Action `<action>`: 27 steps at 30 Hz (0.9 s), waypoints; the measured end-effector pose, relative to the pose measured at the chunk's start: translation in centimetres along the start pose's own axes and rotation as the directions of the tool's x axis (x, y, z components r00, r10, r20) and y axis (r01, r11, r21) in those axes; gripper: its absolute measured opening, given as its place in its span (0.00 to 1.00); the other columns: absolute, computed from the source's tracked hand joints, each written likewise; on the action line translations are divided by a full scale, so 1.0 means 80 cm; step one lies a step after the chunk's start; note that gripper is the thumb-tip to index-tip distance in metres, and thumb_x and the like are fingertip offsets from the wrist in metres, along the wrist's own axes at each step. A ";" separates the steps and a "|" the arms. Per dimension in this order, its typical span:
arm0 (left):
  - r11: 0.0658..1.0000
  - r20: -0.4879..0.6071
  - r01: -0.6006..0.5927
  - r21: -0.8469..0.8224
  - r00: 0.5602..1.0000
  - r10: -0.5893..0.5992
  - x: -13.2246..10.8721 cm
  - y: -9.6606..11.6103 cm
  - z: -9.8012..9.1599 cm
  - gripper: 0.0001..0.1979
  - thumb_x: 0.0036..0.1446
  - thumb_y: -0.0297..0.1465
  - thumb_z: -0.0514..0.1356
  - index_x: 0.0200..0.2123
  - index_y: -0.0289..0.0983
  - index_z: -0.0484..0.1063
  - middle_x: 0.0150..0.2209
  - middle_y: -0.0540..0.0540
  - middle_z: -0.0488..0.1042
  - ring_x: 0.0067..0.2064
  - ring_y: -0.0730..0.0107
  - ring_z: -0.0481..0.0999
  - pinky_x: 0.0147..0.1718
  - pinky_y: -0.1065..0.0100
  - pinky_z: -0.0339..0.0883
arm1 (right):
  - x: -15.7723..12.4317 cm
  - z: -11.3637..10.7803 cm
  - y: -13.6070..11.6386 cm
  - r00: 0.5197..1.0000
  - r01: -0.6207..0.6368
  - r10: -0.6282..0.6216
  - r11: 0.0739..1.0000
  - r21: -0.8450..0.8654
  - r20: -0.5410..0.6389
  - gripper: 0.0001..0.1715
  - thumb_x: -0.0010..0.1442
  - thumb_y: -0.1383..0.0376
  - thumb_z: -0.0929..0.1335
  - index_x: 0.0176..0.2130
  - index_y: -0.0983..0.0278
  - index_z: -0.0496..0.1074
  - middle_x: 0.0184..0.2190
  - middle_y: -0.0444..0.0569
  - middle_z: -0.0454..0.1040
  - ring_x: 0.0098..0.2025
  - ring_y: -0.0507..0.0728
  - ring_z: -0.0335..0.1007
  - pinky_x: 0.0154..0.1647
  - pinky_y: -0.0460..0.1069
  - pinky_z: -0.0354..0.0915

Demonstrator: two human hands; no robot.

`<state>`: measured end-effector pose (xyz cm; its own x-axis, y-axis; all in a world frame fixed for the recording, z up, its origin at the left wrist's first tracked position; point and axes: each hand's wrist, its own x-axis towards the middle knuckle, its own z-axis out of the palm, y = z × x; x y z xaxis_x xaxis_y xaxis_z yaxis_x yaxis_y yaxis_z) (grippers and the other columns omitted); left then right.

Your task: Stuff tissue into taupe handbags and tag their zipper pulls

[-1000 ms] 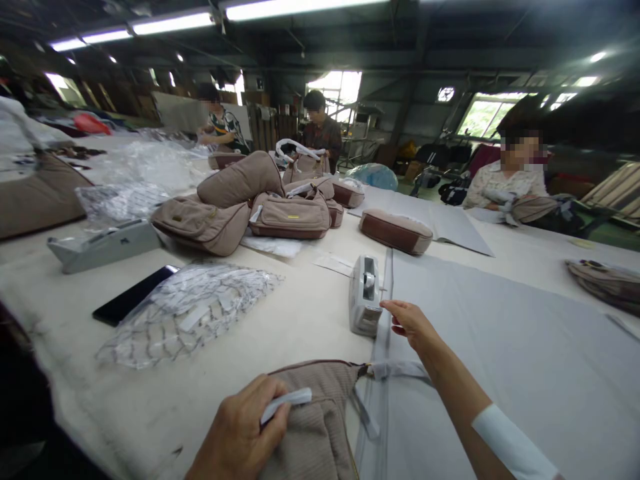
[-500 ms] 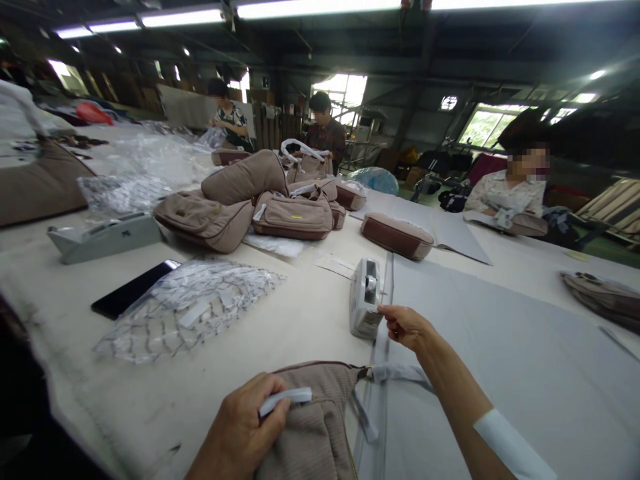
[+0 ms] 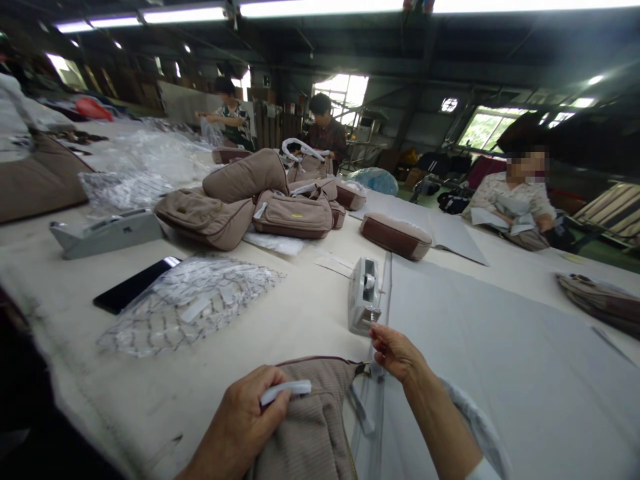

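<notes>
A beige corduroy bag (image 3: 313, 427) with a brass-coloured zipper lies at the table's front. My left hand (image 3: 245, 410) rests on it, thumb and fingers closed on a zipper pull wrapped in white (image 3: 287, 391). Just in front of a grey tape dispenser (image 3: 361, 300), my right hand (image 3: 400, 353) pinches the end of clear tape; the strip itself is hard to see. A wrapped strap (image 3: 475, 420) curves out behind my right forearm, and a loose white-wrapped strip (image 3: 361, 410) hangs at the bag's side.
Several beige bags (image 3: 293, 213) are piled mid-table, with a brown-based one (image 3: 395, 235) beside them. Left are a second dispenser (image 3: 107, 233), a phone (image 3: 135, 287) and clear plastic bags (image 3: 195, 303). Grey sheets (image 3: 480, 320) cover the right. Three people work beyond.
My right hand has drawn back a little from the dispenser, toward me and slightly left. My left hand keeps its hold on the bag. The co-worker at right has lifted white paper.
</notes>
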<state>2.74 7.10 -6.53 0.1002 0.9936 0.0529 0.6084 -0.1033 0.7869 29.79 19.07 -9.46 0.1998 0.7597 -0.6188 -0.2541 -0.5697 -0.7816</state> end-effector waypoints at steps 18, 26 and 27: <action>0.712 -0.143 -0.585 0.389 0.725 0.674 0.000 -0.021 -0.005 0.06 0.57 0.21 0.54 0.35 0.35 0.69 0.28 0.48 0.71 0.29 0.71 0.71 0.28 0.71 0.64 | -0.103 0.027 -0.003 0.958 0.021 -0.017 1.000 -0.008 0.288 0.26 0.36 0.60 0.79 0.27 0.66 0.63 0.19 0.39 0.66 0.17 0.42 0.51 0.14 0.38 0.42; 0.540 -0.109 -0.669 0.511 0.572 0.813 -0.005 -0.019 -0.015 0.07 0.57 0.20 0.57 0.39 0.31 0.71 0.32 0.44 0.73 0.31 0.69 0.70 0.29 0.69 0.65 | -0.170 0.083 0.026 0.753 -0.174 0.266 0.963 -0.207 0.602 0.26 0.39 0.56 0.77 0.27 0.65 0.61 0.18 0.39 0.66 0.15 0.41 0.47 0.14 0.39 0.37; 0.533 -0.126 -0.665 0.524 0.558 0.820 -0.006 -0.021 -0.015 0.07 0.57 0.20 0.57 0.39 0.31 0.71 0.34 0.43 0.73 0.32 0.69 0.71 0.29 0.68 0.66 | -0.169 0.085 0.029 0.755 -0.179 0.277 0.959 -0.219 0.594 0.26 0.40 0.56 0.77 0.27 0.65 0.61 0.18 0.39 0.66 0.15 0.41 0.47 0.14 0.39 0.36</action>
<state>0.77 6.87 -7.14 0.4560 0.4757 0.7522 0.6697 -0.7400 0.0621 20.05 9.59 -2.35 -0.4813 0.6022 -0.6369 -0.0720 -0.7513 -0.6560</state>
